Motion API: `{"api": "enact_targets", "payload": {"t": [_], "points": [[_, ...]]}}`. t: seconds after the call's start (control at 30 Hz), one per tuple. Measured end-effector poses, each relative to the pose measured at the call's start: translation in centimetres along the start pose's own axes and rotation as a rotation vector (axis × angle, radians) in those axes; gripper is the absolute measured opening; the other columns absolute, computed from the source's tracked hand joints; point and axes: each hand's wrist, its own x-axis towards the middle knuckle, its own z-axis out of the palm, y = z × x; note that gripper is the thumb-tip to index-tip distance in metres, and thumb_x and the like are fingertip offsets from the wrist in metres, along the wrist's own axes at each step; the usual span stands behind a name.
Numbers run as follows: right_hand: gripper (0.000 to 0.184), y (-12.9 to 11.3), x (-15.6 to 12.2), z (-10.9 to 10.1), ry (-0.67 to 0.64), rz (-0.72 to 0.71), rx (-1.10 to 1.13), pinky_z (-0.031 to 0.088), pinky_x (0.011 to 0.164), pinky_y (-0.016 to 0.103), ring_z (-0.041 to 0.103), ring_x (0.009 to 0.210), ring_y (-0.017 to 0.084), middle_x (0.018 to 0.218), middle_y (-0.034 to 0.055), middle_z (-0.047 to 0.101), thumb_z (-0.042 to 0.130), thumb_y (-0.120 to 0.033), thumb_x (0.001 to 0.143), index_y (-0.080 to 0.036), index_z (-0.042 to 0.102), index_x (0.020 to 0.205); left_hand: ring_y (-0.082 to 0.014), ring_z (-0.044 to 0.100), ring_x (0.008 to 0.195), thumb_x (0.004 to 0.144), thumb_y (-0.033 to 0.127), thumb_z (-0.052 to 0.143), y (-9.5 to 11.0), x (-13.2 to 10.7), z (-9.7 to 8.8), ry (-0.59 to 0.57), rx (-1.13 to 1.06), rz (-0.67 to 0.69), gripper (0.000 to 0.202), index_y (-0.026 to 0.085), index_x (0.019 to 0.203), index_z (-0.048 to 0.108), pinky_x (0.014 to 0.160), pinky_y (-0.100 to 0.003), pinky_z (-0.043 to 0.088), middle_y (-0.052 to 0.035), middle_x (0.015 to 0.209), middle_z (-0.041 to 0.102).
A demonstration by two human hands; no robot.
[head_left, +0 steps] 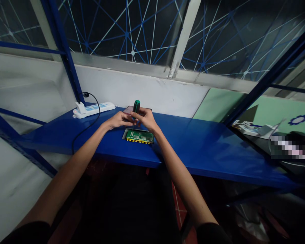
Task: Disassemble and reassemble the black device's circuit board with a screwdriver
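A screwdriver (136, 106) with a green and black handle stands nearly upright, its thin shaft pointing down at a green circuit board (139, 136). My right hand (146, 118) is closed round the handle's lower part. From the other side, my left hand (119, 120) reaches in with curled fingers that meet at the screwdriver, just below the handle. The board has a yellow and black row of connectors along its near edge and lies in a shallow light-coloured case on the blue table. Where the tip touches the board is too small to make out.
A white power strip (94, 110) with a plugged-in black cable (86, 130) lies at the back left of the blue table (193, 145). Behind my hands a flat dark-edged object (128, 109) is partly hidden. Blue metal posts rise on both sides; papers (254, 128) lie at the right.
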Motion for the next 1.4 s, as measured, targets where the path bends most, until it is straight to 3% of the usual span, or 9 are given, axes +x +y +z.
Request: {"api": "enact_targets", "payload": {"t": [0.33, 0.6, 1.07, 1.4], "points": [[0.038, 0.4, 0.1, 0.1, -0.007, -0.012, 0.005, 0.041, 0.038, 0.024, 0.060, 0.052, 0.013, 0.065, -0.0009, 0.057, 0.070, -0.055, 0.075, -0.018, 0.062, 0.081, -0.0202, 0.069, 0.085, 0.068, 0.030, 0.080, -0.7, 0.2, -0.1, 0.050, 0.017, -0.018, 0.023, 0.014, 0.083, 0.076, 0.083, -0.032, 0.053, -0.0088, 0.085, 0.075], [0.040, -0.2, -0.1, 0.1, -0.004, 0.018, -0.013, 0.041, 0.039, 0.025, 0.058, 0.052, 0.013, 0.070, 0.0014, 0.061, 0.069, -0.057, 0.074, -0.018, 0.060, 0.080, -0.0204, 0.068, 0.085, 0.073, 0.028, 0.076, 0.0, 0.0, 0.2, -0.021, -0.024, -0.017, 0.021, 0.013, 0.088, 0.076, 0.078, -0.031, 0.053, -0.0115, 0.091, 0.074], [0.037, -0.2, -0.1, 0.2, -0.017, -0.011, -0.024, 0.040, 0.039, 0.024, 0.059, 0.051, 0.013, 0.068, 0.0004, 0.060, 0.068, -0.053, 0.077, -0.017, 0.062, 0.082, -0.0207, 0.068, 0.080, 0.068, 0.029, 0.080, -0.4, 0.3, 0.1, 0.046, 0.030, 0.003, 0.021, 0.011, 0.079, 0.076, 0.079, -0.032, 0.054, -0.0104, 0.081, 0.075], [0.037, -0.2, -0.1, 0.1, -0.008, 0.019, -0.022, 0.042, 0.040, 0.025, 0.059, 0.052, 0.013, 0.072, 0.0022, 0.062, 0.068, -0.054, 0.076, -0.018, 0.062, 0.085, -0.0202, 0.069, 0.085, 0.069, 0.027, 0.079, 0.3, 0.0, 0.0, -0.041, 0.044, 0.028, 0.016, 0.016, 0.081, 0.077, 0.084, -0.034, 0.054, -0.0090, 0.086, 0.075]]}}
